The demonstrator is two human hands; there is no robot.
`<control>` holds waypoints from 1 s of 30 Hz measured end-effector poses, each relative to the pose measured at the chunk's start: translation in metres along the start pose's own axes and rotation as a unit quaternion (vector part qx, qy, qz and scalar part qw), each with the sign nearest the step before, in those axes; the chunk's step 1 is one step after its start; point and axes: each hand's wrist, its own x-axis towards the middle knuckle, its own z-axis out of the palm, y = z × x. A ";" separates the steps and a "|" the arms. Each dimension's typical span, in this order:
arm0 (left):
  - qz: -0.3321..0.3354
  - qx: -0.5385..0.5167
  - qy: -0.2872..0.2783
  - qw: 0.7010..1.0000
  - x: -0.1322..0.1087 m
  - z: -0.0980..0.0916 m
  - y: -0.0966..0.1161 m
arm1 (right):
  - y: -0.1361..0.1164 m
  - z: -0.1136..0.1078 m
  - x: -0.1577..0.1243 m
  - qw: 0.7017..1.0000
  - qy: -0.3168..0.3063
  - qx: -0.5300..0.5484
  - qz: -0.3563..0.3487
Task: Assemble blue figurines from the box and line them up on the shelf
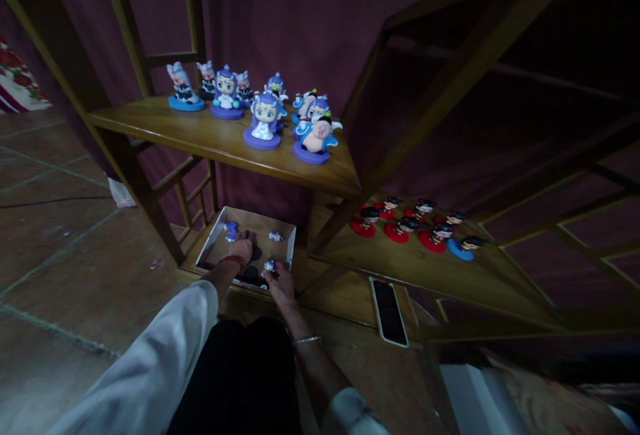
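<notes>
A shallow cardboard box (pixel 287 255) with white outer walls sits low in front of me. My left hand (pixel 243 250), a red bead bracelet at its wrist, reaches down inside it, close to a dark round disc (pixel 256 252). The tips of those fingers are too dim to make out. At the box's near right corner my right hand (pixel 281 283) is closed on a small purple-and-white figurine (pixel 270 266). A blue-purple figurine (pixel 231 230) lies left of my left hand, and a small white-and-purple figurine (pixel 275 236) lies near the far wall. More dark discs (pixel 251 275) rest along the near side.
Above the box, a wooden shelf (pixel 165 130) carries several figurines on blue and purple bases (pixel 263 122). To the right, a lower shelf (pixel 350 255) holds several dark-haired figurines (pixel 403 227), mostly on red bases. A phone (pixel 389 312) lies below that shelf.
</notes>
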 end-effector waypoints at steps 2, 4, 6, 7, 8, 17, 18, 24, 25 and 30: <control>0.007 0.011 0.007 1.000 -0.001 0.000 0.001 | 0.001 0.000 0.000 1.000 0.006 0.001 0.000; 0.006 0.021 0.013 1.000 -0.002 -0.001 0.002 | 0.003 0.002 0.001 1.000 0.011 0.003 -0.001; -0.004 0.034 0.021 0.999 -0.003 -0.001 0.003 | 0.006 0.003 0.002 1.000 0.014 0.008 -0.001; -0.010 0.041 0.027 0.999 -0.003 -0.001 0.002 | 0.008 0.004 0.003 1.000 0.013 0.011 -0.003; -0.017 0.045 0.031 0.998 -0.002 0.000 0.001 | 0.010 0.004 0.004 1.000 0.013 0.015 -0.007; -0.043 -0.033 0.071 0.996 -0.001 0.006 -0.025 | 0.015 0.007 0.006 0.998 0.012 0.061 -0.020; -0.045 -0.037 0.074 0.996 -0.002 0.005 -0.026 | 0.014 0.008 0.006 0.998 0.012 0.063 -0.019; -0.024 -0.102 0.083 0.991 -0.016 0.000 -0.021 | 0.002 0.009 0.003 0.997 0.018 0.071 -0.027; -0.021 -0.121 0.081 0.989 -0.020 0.000 -0.018 | 0.001 0.009 0.003 0.997 0.021 0.071 -0.030; -0.035 -0.190 0.091 0.977 -0.041 -0.003 0.001 | -0.002 0.010 0.005 0.996 0.034 0.073 -0.044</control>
